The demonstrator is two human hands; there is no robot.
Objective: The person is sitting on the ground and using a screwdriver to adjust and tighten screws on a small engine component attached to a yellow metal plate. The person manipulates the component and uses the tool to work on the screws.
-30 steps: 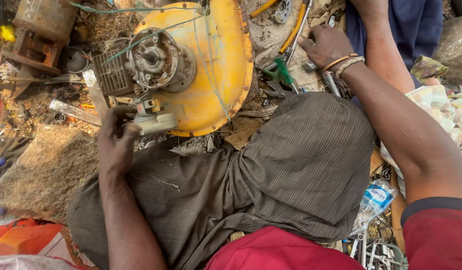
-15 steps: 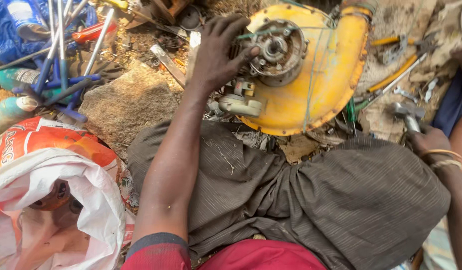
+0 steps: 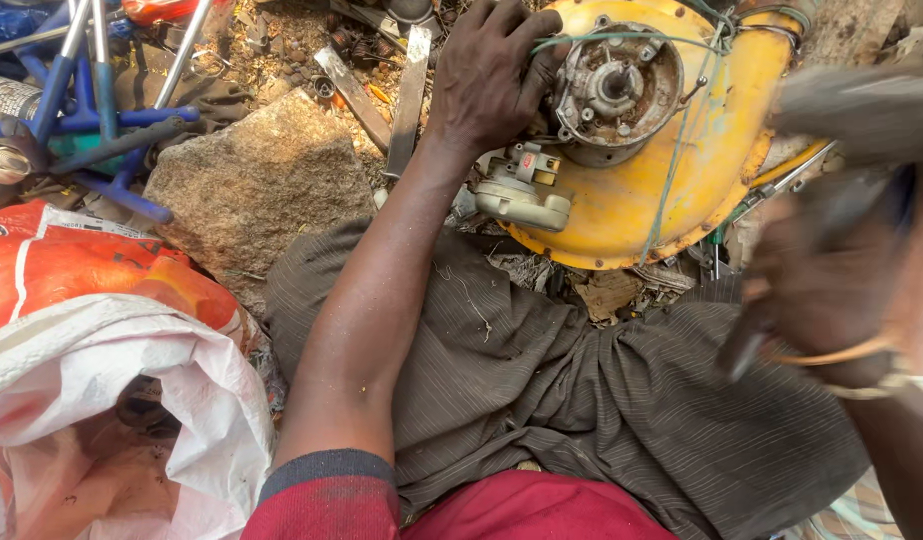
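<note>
1. Yellow metal makes up the round housing (image 3: 672,190), which lies on the littered ground just beyond the person's knees, its open face turned up
2. In the housing's upper middle sits a grey motor hub (image 3: 614,88) with a central shaft, and thin green wires (image 3: 682,150) run across the yellow face
3. A pale grey plastic part (image 3: 522,192) sits at the housing's lower left edge, just beside the wrist of the left arm
4. The left hand (image 3: 487,75) lies palm down on the housing's left side, fingers spread and curled over the rim of the hub, grasping it
5. The right hand (image 3: 822,290) is at the right edge of the view, blurred; it looks clenched around a dark, thin tool (image 3: 747,345) that points down toward the lap, but I cannot tell what kind of tool it is
6. A large blurred grey shape (image 3: 862,110) lies above the right hand, and whether the hand holds it cannot be told
7. The person's lap is covered by brown striped cloth (image 3: 582,390), with a red garment (image 3: 522,505) at the bottom edge
8. Left of the housing lies a rough flat stone (image 3: 252,185), and beyond it a flat metal bar (image 3: 410,95)
9. Blue-handled tools (image 3: 92,110) are piled at the upper left, well apart from both hands
10. An orange and white sack (image 3: 112,360) fills the lower left corner
</note>
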